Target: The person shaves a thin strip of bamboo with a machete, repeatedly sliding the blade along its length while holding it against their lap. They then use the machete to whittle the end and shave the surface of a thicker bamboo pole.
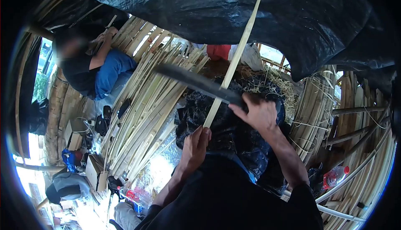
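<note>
My left hand point(194, 147) is closed around the lower end of a long pale bamboo strip point(239, 54), which slants up and away from me toward the dark sheeting. In my right hand point(262, 114) is a machete point(190, 79), its handle mostly hidden by my fingers. The wide dark blade points left and crosses the strip a little above my left hand. Its far end looks blurred. Whether the edge is cutting into the strip cannot be made out. Dark plastic sheeting point(234, 127) covers my lap beneath both hands.
Many split bamboo strips point(144, 104) lie to the left; a tied bundle point(311, 113) stands right. Another person point(110, 69) sits at the far left. Black tarpaulin point(234, 8) hangs overhead. A red-capped bottle point(335, 176) is at right, a cardboard box point(96, 172) at left.
</note>
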`<control>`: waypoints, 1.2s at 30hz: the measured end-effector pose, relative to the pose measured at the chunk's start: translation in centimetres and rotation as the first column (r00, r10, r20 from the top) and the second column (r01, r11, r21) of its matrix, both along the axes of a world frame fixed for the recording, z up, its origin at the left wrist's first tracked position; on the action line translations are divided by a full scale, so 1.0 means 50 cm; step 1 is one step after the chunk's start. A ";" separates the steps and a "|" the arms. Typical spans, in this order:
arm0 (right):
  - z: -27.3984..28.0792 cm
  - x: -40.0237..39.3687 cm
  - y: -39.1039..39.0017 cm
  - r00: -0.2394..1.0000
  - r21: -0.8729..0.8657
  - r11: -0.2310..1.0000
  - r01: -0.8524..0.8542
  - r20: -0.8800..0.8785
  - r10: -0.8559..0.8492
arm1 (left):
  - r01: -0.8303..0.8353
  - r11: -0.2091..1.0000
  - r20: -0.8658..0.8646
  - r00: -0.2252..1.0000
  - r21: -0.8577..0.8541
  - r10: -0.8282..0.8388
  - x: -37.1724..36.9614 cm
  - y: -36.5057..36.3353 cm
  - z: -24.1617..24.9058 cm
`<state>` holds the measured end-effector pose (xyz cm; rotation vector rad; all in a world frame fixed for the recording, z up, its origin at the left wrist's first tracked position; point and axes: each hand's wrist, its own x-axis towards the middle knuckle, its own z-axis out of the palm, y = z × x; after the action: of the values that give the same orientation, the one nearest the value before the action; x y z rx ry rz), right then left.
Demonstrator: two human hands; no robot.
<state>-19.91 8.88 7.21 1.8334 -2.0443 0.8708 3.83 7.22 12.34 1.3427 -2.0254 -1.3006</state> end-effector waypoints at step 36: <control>-0.038 0.127 -0.005 0.988 0.045 0.987 -0.153 0.035 0.151 | 0.241 0.621 -0.409 0.901 0.746 0.142 0.069 -0.135 -0.084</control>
<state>-13.57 8.64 5.33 2.0361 -1.9801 0.9024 7.30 0.46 8.15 1.1141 -1.1782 -2.4408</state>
